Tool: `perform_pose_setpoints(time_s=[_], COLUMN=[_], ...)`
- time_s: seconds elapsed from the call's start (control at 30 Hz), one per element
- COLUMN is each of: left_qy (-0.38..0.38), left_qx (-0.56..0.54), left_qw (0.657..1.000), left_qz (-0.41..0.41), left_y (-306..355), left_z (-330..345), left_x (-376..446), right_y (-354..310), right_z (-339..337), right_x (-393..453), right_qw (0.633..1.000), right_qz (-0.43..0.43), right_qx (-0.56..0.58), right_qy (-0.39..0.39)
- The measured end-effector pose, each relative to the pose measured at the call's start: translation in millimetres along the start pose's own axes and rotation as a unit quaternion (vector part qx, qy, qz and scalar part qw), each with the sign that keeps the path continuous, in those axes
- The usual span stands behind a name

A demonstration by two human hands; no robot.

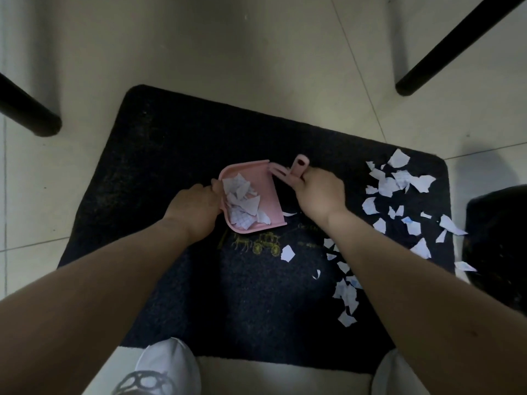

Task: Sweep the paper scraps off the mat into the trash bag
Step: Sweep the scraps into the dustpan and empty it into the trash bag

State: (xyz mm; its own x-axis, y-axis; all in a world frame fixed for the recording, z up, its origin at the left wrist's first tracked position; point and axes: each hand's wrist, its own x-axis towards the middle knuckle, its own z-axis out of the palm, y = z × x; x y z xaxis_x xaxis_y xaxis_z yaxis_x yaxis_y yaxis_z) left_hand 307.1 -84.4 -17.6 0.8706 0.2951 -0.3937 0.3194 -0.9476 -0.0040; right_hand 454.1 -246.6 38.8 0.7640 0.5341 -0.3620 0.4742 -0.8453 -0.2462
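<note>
The mat (176,155) is dark and carries a small yellow drawing of a horse carriage (256,244) near its middle; some faint letters stand above and beside the drawing, but they are too dim to read. The left hand (194,208) comes in from the lower left with a straight forearm, and its fingers curl around the left edge of a pink dustpan (263,192), which lies on the mat and already holds a heap of scraps (242,202). The right hand (319,192) reaches in from the lower right, the wrist bent a little, and its fingers are closed around a pink brush (298,166) just beside the open edge of the dustpan; the handle end with its dark hole sticks out above the fist, and the bristles are hidden. One thin scrap lies just at the pan's lip. Many more loose scraps (399,181) lie spread on the right part of the mat. At the right edge, a black bag (499,238) stands just beside the mat. Two black legs (456,44) stand on the tiled floor (228,47). White shoes (168,366) show at the bottom
</note>
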Motion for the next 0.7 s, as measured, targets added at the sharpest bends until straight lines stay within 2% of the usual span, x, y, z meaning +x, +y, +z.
perform_pose_setpoints(time_s=[0.13,0.23,0.3,0.4,0.6,0.7], left_qy=[-0.007,-0.008,-0.006,-0.004,-0.011,-0.009], left_qx=[0.004,0.006,0.015,0.020,0.029,0.027], left_qw=[1.000,1.000,1.000,1.000,1.000,1.000], left_qz=[0.001,-0.002,0.002,0.005,0.002,-0.002], left_y=[-0.1,-1.6,-2.8,-4.0,-3.4,-2.6], left_z=[0.3,0.8,0.6,0.8,0.6,-1.2], left_x=[1.0,0.6,-0.8,-2.8,-3.9,-4.8], right_y=[6.3,14.5,20.9,19.1,-16.0,-24.1], right_z=[-4.6,-17.4,-17.8,-2.9,22.9,20.8], right_x=[-13.5,-6.8,-3.0,-7.6,-40.0,-48.6], right_qw=[0.992,0.977,0.969,0.968,0.988,0.977], right_qz=[0.044,0.102,0.145,0.178,0.099,0.092], right_qx=[0.103,0.101,0.085,0.075,0.110,0.183], right_qy=[0.063,0.156,0.183,0.159,0.053,0.051])
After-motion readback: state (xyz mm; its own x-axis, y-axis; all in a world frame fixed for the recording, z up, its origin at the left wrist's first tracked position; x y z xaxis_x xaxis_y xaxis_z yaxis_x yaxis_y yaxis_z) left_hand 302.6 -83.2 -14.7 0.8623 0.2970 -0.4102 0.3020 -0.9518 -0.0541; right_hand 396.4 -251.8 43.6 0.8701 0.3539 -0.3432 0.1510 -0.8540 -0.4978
